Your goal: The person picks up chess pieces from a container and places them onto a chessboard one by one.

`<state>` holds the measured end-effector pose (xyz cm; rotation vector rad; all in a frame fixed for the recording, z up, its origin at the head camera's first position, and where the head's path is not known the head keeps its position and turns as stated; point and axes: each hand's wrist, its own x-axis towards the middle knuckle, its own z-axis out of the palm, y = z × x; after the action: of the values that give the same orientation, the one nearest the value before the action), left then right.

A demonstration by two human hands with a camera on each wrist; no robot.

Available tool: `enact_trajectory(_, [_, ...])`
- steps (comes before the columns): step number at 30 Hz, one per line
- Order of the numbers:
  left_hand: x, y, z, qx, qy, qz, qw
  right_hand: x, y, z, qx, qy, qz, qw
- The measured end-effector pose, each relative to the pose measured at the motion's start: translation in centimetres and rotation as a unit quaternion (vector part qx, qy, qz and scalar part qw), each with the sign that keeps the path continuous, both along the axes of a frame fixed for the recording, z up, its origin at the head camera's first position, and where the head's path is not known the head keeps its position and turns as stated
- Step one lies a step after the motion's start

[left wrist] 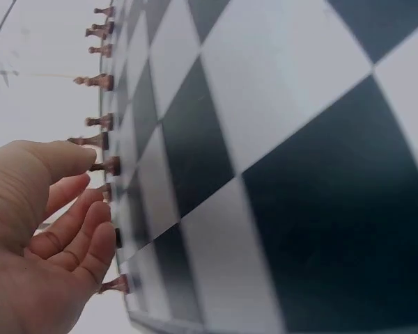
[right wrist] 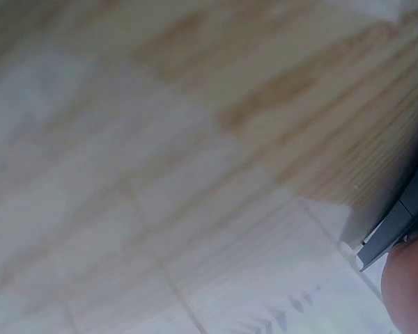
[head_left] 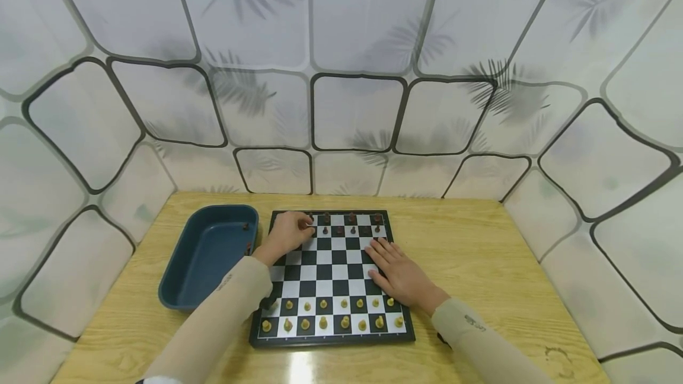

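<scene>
A black-and-white chessboard lies on the table. At its far left, my left hand reaches over the brown pieces, thumb and index fingertips pinching a small brown pawn on the board. The other fingers of that hand curl loosely beside the row. More brown pieces, such as a brown rook, stand along the far edge. Yellow pieces fill two rows at the near side. My right hand rests flat on the board's right edge, fingers extended; its wrist view shows only a bit of it.
A dark blue tray stands left of the board, with a few brown pieces at its right side, partly behind my left forearm. The wooden table extends to the right. A patterned curtain-like wall encloses the back and sides.
</scene>
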<state>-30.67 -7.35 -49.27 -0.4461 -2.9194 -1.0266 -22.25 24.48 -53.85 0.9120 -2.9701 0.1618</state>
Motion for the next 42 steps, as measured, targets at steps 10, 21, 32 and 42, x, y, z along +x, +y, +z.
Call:
enact_trajectory(10, [0.1, -3.3, 3.0, 0.025, 0.015, 0.002, 0.9996, 0.0, -0.1, 0.1, 0.004, -0.005, -0.001, 1.0])
enact_trajectory(21, [0.7, -8.5, 3.8, 0.022, 0.059, 0.047, 0.9969, 0.1, -0.2, 0.2, 0.006, -0.009, -0.002, 0.9999])
enact_trajectory(32, [1.8, -12.1, 4.0, 0.02, 0.038, 0.069, 0.9967, 0.1, -0.2, 0.2, 0.007, -0.004, -0.005, 1.0])
enact_trajectory(42, [2.7, -13.5, 3.3, -0.016, -0.023, 0.028, 0.9992, 0.1, -0.1, 0.1, 0.013, -0.007, -0.005, 0.9999])
